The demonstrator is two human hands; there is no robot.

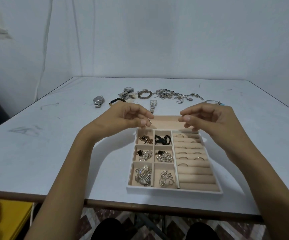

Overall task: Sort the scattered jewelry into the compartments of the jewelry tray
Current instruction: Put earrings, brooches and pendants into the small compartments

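Jewelry tray (174, 191) sat on the white table (57, 153) at its near edge, sides square to that edge. Its padded ring rolls (194, 171) filled the right column, each roll's long axis left-right, stacked near to far. Thin rings (199, 158) stood slotted in the farther rolls. Left of the rolls were six small compartments in two columns. The near pair held a silver brooch (143, 176) and a rhinestone piece (166, 178), the middle pair pearl clusters (145, 155), and the far pair gold charms (146, 140) and a black item (162, 139). A long compartment (166, 122) ran left-right along the tray's far side. Both hands hovered above the far part of the tray. Left hand (123, 118) had its fingers curled, pinching a small ring (149, 121) at the fingertips. Right hand (209, 118) was loosely curled, with nothing seen in it. Farther back on the table lay loose pieces: a round watch (98, 101) at left, a black bead bracelet (117, 101), a square watch (152, 105) with its strap axis near-far and face at the far end, and a tangle of silver chains (175, 96).
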